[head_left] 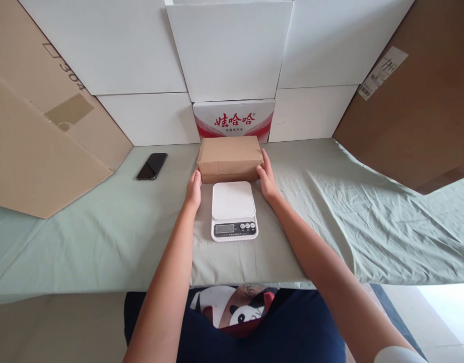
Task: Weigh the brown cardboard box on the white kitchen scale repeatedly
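A closed brown cardboard box (229,156) is held between my two hands, just behind a white kitchen scale (234,200). My left hand (194,189) presses on the box's left side near its front corner, thumb upward. On the opposite side, my right hand (267,177) grips the right end, with the thumb at the front corner and fingers along the side. The scale has a bare flat platform, and its small display at the front looks blank. Whether the box rests on the cloth or is slightly raised, I cannot tell.
A black phone (152,166) lies on the green cloth (159,222) to the left. White boxes (232,50) stack up as a back wall, with a red-and-white printed carton (235,118) low in the middle. Large cardboard panels (39,111) flank both sides.
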A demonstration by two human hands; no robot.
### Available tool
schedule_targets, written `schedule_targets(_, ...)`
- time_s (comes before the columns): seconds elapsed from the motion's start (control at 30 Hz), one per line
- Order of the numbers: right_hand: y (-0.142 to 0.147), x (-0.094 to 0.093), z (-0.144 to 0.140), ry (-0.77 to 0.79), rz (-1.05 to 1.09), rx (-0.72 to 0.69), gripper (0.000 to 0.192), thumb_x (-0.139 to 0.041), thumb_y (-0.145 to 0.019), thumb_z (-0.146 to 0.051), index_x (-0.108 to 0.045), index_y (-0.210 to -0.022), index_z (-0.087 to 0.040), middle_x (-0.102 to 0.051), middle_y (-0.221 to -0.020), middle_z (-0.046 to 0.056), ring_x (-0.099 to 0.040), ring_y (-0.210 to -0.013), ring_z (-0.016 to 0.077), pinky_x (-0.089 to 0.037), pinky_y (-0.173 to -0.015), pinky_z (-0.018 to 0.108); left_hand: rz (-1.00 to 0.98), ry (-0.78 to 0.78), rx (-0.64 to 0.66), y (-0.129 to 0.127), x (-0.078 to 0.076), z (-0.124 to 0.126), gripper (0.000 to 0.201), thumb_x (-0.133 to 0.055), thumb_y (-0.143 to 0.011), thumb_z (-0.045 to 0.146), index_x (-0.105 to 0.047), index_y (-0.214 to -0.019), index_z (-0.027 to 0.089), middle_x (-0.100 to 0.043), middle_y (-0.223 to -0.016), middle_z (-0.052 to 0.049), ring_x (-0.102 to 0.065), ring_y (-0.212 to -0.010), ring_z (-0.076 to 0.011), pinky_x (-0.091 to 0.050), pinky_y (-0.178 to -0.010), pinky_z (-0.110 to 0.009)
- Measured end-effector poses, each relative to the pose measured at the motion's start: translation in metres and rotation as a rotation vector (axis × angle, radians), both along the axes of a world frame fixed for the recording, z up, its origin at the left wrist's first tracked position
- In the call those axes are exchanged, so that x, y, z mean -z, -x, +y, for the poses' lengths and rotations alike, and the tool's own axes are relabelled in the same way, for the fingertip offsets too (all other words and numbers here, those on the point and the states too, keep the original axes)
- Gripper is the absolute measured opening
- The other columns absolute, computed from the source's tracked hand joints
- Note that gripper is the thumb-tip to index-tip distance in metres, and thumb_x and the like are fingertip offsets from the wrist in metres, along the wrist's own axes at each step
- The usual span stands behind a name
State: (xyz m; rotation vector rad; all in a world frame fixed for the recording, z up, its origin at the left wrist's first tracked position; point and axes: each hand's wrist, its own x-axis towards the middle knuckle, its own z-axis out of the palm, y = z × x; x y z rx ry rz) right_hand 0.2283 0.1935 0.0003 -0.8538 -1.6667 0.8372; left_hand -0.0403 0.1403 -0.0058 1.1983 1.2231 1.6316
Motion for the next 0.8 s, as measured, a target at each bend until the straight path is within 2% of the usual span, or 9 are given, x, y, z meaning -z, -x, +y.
schedule_targets(0.1,0.004,-0.008,-0.006,0.052,0.065,0.046,0.084,-0.046,-0.095,-0.068,-0.023,-0.165,-0.028,-0.023,-0.176,-0.001,-0.015,-0.166,0.0257,-0.012,-0.137,0.051,0.003,0.001,-0.003,-0.002,0.0,-0.002,0.07,-0.049,-0.092,0.075,-0.065,-0.137,0.024,-0.059,-0.153,-0.011,-0.044,-0.152,-0.0305,-0.037,-0.125,-0.045)
schedule_targets(0.17,0.005,-0.01,-0.008,0.056,0.064,0.034,0.086,-0.046,-0.094,-0.07,-0.023,-0.164,-0.026,-0.022,-0.176,0.0,-0.011,-0.166,0.026,-0.008,-0.137,0.05,0.003,-0.006,-0.003,-0.003,0.0,-0.003,0.072,-0.046,-0.092,0.076,-0.065,-0.137,0.022,-0.059,-0.154,-0.012,-0.044,-0.152,-0.0308,-0.037,-0.125,-0.045)
schedule_targets(0.3,0.004,-0.015,-0.007,-0.016,0.085,0.011,0.087,-0.045,-0.093,-0.072,-0.019,-0.165,-0.03,-0.02,-0.176,-0.001,-0.014,-0.166,0.0274,-0.011,-0.137,0.051,0.048,-0.068,-0.023,-0.003,-0.003,-0.003,0.076,-0.044,-0.092,0.077,-0.062,-0.14,0.021,-0.057,-0.155,-0.015,-0.046,-0.151,-0.0298,-0.036,-0.125,-0.044)
schedule_targets(0.43,0.004,-0.028,-0.016,-0.143,0.103,0.017,0.085,-0.044,-0.095,-0.069,-0.008,-0.166,-0.038,-0.017,-0.176,-0.004,-0.017,-0.165,0.0263,-0.017,-0.136,0.052,0.191,-0.173,-0.061,-0.003,-0.015,-0.014,0.079,-0.041,-0.092,0.079,-0.062,-0.138,0.02,-0.062,-0.148,-0.017,-0.051,-0.147,-0.0317,-0.039,-0.122,-0.046)
schedule_targets(0.53,0.001,-0.037,-0.035,-0.189,0.094,0.027,0.087,-0.043,-0.095,-0.07,-0.002,-0.165,-0.041,-0.019,-0.175,-0.003,-0.021,-0.164,0.028,-0.023,-0.135,0.055,0.244,-0.268,-0.085,-0.006,-0.026,-0.04,0.084,-0.039,-0.091,0.082,-0.061,-0.14,0.017,-0.065,-0.143,-0.019,-0.052,-0.145,-0.0344,-0.042,-0.119,-0.047)
schedule_targets(0.6,-0.002,-0.037,-0.053,-0.195,0.082,0.034,0.089,-0.045,-0.094,-0.072,-0.002,-0.166,-0.04,-0.021,-0.174,-0.001,-0.021,-0.163,0.0304,-0.026,-0.133,0.056,0.234,-0.305,-0.095,-0.009,-0.029,-0.064,0.088,-0.039,-0.09,0.082,-0.059,-0.144,0.016,-0.063,-0.145,-0.019,-0.051,-0.146,-0.0359,-0.042,-0.12,-0.047)
schedule_targets(0.7,-0.009,-0.028,-0.084,-0.156,0.042,0.059,0.088,-0.046,-0.094,-0.072,-0.008,-0.166,-0.038,-0.022,-0.174,0.002,-0.021,-0.163,0.0335,-0.028,-0.132,0.059,0.2,-0.271,-0.106,-0.015,-0.022,-0.102,0.089,-0.038,-0.09,0.082,-0.058,-0.146,0.017,-0.062,-0.148,-0.018,-0.048,-0.148,-0.0364,-0.039,-0.122,-0.047)
schedule_targets(0.8,-0.014,-0.014,-0.112,-0.105,0.036,0.062,0.087,-0.045,-0.095,-0.071,-0.006,-0.166,-0.039,-0.022,-0.173,0.002,-0.024,-0.161,0.0335,-0.031,-0.13,0.06,0.172,-0.191,-0.109,-0.017,-0.011,-0.132,0.091,-0.039,-0.088,0.084,-0.059,-0.146,0.018,-0.062,-0.149,-0.018,-0.046,-0.15,-0.0377,-0.038,-0.123,-0.049)
